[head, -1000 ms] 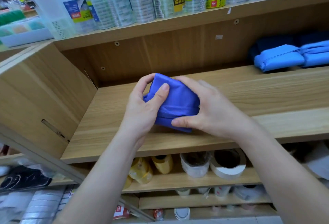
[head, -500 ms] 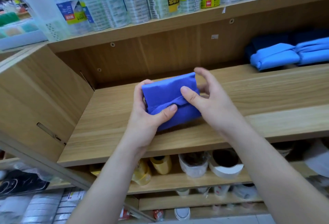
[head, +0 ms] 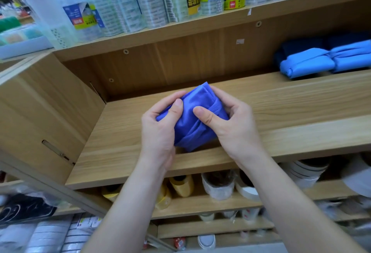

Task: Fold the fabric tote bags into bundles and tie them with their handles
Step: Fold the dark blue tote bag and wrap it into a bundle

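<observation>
Head view: left hand (head: 158,132) and right hand (head: 234,126), grip tight round blue tote bundle (head: 197,97) (handle (head: 214,107) perhaps across it).

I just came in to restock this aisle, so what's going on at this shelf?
A person is bundling a blue tote bag at the wooden shelf. The left hand grips its left side and the right hand its right side, both thumbs pressing the front. A fabric band crosses the bag; whether it is tied is unclear. Lighter blue bundles lie at the shelf's far right.
</observation>
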Demonstrator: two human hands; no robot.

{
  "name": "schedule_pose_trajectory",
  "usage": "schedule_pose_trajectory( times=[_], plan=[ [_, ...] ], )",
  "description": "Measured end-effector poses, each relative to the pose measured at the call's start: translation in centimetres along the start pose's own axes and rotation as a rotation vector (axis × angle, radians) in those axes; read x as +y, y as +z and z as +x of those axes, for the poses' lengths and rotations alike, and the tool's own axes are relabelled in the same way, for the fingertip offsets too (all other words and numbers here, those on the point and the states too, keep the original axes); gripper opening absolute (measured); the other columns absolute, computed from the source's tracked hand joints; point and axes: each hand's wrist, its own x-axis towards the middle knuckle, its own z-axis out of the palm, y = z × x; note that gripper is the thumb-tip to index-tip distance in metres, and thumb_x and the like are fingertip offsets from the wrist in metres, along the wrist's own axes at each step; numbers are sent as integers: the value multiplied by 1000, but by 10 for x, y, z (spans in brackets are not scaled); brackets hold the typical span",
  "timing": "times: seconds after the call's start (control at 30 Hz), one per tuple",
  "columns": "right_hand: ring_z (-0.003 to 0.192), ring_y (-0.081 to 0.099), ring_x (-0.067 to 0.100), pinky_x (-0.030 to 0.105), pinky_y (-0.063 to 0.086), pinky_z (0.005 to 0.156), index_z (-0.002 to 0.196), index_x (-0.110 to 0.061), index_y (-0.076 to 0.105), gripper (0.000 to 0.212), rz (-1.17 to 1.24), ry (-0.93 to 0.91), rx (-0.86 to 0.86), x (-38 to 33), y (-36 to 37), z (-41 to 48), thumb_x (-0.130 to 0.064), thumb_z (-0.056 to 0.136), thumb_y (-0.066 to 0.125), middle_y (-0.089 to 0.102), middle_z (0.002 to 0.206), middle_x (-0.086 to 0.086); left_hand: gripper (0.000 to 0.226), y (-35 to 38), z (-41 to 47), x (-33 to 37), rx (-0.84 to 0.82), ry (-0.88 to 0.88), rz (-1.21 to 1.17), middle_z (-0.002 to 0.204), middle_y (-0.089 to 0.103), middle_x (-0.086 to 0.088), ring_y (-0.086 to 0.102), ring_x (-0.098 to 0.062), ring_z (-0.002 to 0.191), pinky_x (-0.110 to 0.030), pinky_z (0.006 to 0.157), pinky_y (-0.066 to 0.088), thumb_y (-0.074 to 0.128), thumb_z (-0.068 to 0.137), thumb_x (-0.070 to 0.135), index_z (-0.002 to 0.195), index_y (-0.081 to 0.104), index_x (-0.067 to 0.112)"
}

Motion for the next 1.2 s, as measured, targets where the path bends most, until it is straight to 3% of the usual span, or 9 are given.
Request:
schedule_pose_trajectory(
  times=[0.07, 0.17, 0.27, 0.4, 0.57, 0.73, 0.93, 1.1, 1.2],
  plan=[
    [117, 59, 4, 33, 48, 102, 143, -20, 49, 68, -193, -25, -24, -3, 3, -2, -38, 82, 75, 65, 125, -11, 22, 0, -1, 1, 7, 9, 3, 99, 75, -8, 70, -27, 100, -45, 92, 54, 57, 94, 3, 95, 75, 14],
    [124, 48, -2, 23, 37, 108, 155, -26, 23, 80, -521, 2, -305, -25, -8, 0, -31, 90, 69, 53, 136, -16, 24, -3, 1, 0, 63, 25, 18, 98, 76, -7, 69, -27, 101, -49, 97, 52, 55, 94, 0, 94, 75, 13],
    [124, 49, 2, 27, 38, 110, 152, -30, 28, 82, -618, -8, -483, -34, -23, 12, -17, 85, 73, 51, 138, -13, 26, -5, 2, -4, 62, 69, 65, 100, 75, -7, 68, -28, 104, -55, 99, 48, 57, 93, 3, 93, 78, 19],
    [101, 65, 13, 43, 52, 93, 128, -26, 57, 58, -453, -135, -263, -20, -12, 14, -31, 74, 79, 70, 107, -8, 22, -5, 1, -7, 36, 153, 115, 103, 75, -5, 68, -25, 105, -55, 98, 49, 60, 88, 13, 93, 78, 24],
    [94, 67, 8, 27, 53, 87, 110, -29, 66, 33, -272, -166, -108, -7, -5, 17, -20, 81, 79, 73, 98, -10, 24, -13, -3, -7, -63, 164, 262, 113, 71, 2, 65, -11, 109, -44, 100, 50, 61, 94, 14, 113, 71, 25],
    [88, 70, 11, 28, 55, 82, 97, -25, 71, 13, -174, -59, -91, -1, -8, 18, -17, 88, 72, 75, 96, 0, 69, -23, -4, -3, -211, 37, 513, 115, 68, 13, 64, 0, 105, -31, 96, 52, 90, 66, 24, 129, 61, 22],
    [98, 70, 18, 33, 54, 89, 112, -22, 68, 18, -103, 115, -192, -1, -20, 18, -23, 99, 55, 75, 104, 4, 53, -20, 3, -5, -230, -48, 393, 110, 72, 9, 66, -5, 104, -31, 94, 54, 83, 74, 10, 122, 64, 22],
    [83, 70, 9, 21, 52, 74, 111, -25, 64, 15, -66, 149, -49, -4, -37, 16, -21, 98, 57, 76, 89, 0, 22, -9, 19, 9, -416, -159, 335, 93, 73, 13, 66, 0, 83, -19, 63, 53, 49, 101, 21, 113, 67, 24],
    [84, 69, 7, 21, 51, 77, 118, -27, 61, 20, -87, 187, -46, -8, -49, 17, -23, 100, 54, 75, 92, -1, 16, 0, 28, 11, -392, -118, 347, 80, 71, 10, 63, 1, 70, -18, 57, 51, 56, 97, 17, 106, 69, 19]
  ],
)
